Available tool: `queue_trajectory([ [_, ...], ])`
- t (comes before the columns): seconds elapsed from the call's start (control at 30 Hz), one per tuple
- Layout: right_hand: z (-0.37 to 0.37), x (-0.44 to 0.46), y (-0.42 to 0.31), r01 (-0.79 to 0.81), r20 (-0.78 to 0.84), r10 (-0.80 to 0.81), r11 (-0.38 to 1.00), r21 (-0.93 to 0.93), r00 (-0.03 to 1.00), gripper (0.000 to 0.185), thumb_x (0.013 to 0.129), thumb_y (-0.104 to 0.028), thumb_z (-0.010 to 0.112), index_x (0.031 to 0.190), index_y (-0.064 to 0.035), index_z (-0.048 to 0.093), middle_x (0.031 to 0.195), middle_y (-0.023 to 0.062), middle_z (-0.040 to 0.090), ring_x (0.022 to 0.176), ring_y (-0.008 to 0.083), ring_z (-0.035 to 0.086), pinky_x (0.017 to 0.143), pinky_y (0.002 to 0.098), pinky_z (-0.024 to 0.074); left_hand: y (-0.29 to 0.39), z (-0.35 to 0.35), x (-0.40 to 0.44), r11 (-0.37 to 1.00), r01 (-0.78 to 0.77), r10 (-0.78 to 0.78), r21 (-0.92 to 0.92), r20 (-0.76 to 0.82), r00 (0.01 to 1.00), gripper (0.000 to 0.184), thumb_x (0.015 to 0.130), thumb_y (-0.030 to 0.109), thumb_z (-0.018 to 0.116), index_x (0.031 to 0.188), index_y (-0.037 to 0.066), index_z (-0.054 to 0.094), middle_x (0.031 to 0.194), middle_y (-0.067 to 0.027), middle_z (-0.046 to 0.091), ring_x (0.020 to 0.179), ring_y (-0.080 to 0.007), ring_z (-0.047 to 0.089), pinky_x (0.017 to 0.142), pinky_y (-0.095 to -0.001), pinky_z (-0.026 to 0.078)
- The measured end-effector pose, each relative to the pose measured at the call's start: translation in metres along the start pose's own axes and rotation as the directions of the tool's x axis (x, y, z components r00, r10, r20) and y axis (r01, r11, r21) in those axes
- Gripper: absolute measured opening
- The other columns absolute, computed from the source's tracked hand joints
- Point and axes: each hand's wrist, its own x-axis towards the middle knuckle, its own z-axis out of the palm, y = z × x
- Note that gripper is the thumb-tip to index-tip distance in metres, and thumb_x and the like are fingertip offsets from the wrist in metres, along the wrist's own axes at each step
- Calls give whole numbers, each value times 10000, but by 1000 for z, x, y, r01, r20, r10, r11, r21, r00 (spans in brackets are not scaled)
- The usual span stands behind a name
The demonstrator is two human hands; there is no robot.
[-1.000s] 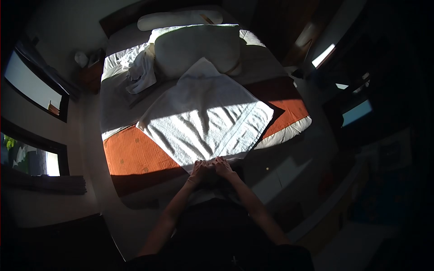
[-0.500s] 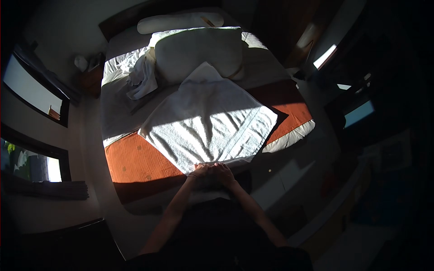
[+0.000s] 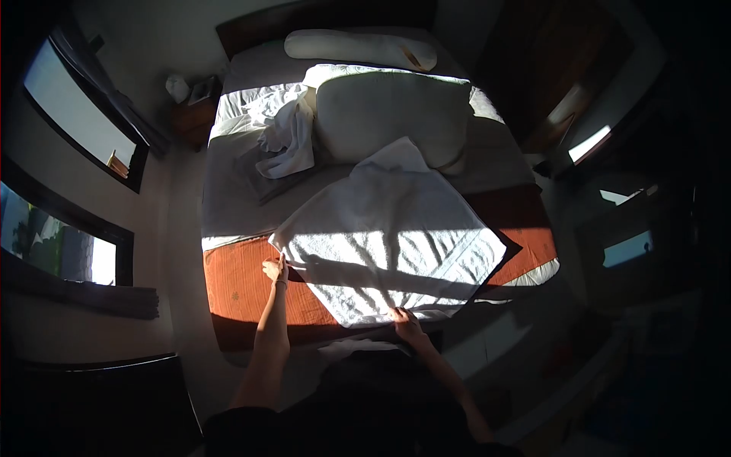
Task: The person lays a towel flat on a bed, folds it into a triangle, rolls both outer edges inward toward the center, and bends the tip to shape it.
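A white towel [image 3: 365,209] lies spread at an angle across the bed, its far corner against a big upright pillow [image 3: 392,114]. Sunlight crosses its nearer half, which is wrinkled. My left hand [image 3: 276,269] is at the towel's left corner, fingers closed on the edge there, above the orange bed runner [image 3: 240,286]. At the near edge of the towel, my right hand [image 3: 406,321] has its fingers curled over the cloth. Part of the grip of each hand is too small to make out fully.
A long bolster [image 3: 358,49] lies by the headboard [image 3: 255,27]. Crumpled white cloth [image 3: 289,145] rests left of the pillow. A nightstand [image 3: 192,118] stands beyond the bed's left side, and windows line the left wall. A dark surface [image 3: 114,400] occupies the lower left.
My left hand has moved away from my right, leftward and up to the towel's left corner. My right hand stays at the near edge. The view has shifted, moving the bed rightward and down.
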Motion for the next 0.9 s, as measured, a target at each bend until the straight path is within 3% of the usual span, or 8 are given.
queue_trajectory([
  [0.27,-17,3,-7,54,-79,-50,997,54,996,440,752,-71,620,1184,-54,538,1131,130,597,1085,286,561,965,382,425,-14,28,118,991,-131,127,25,114,985,500,693,380,786,1034,42,647,970,-127,671,890,-227,636,800,-346,492],
  [0.37,-15,2,-7,65,-165,-52,995,72,985,375,750,-43,607,1122,-53,552,1099,125,603,1056,297,566,927,391,440,1,15,109,970,-232,209,69,244,947,435,710,356,772,987,40,657,921,-130,671,852,-225,639,749,-355,497],
  [0.53,-29,11,-4,25,-41,-16,973,229,999,321,759,-66,626,1072,-50,556,1048,126,609,988,309,575,866,401,449,22,-31,97,899,-426,421,-103,-65,905,278,775,287,690,892,38,646,833,-128,640,779,-293,619,700,-389,495],
  [0.7,-29,21,-5,-56,68,40,967,247,997,329,768,-139,664,1071,-64,561,1025,112,619,974,302,579,852,403,444,-2,-41,108,923,-358,378,-139,158,912,304,783,219,690,996,17,609,892,-160,603,852,-327,594,730,-426,476],
  [0.77,-33,14,-6,45,-123,-7,951,306,992,338,761,-172,681,1069,-77,581,1018,102,625,1004,291,575,875,404,429,-16,-23,93,831,-534,550,154,-83,831,498,805,250,678,1156,-47,488,1027,-218,509,1000,-372,507,875,-470,404],
  [0.8,-30,26,2,-140,217,74,942,306,973,345,762,-191,684,1080,-91,594,1027,93,630,1047,285,561,904,399,417,4,-29,55,814,-565,579,131,-107,809,493,829,247,653,1151,-72,460,1113,-238,457,1055,-392,460,906,-485,364],
  [0.83,-28,27,3,-151,194,94,939,307,977,348,766,-199,683,1085,-92,594,1024,90,632,1055,285,560,912,401,414,10,-26,20,705,-696,709,137,-181,682,390,852,197,624,1130,-40,486,1070,-221,479,1031,-372,474,888,-465,375],
  [0.9,-6,17,18,-8,41,-3,962,271,999,364,783,-232,669,1109,-90,591,1026,92,643,1067,292,556,930,412,408,48,-40,-68,582,-808,807,-95,190,559,242,860,94,596,1087,41,533,1049,-158,528,994,-318,504,861,-423,404],
])
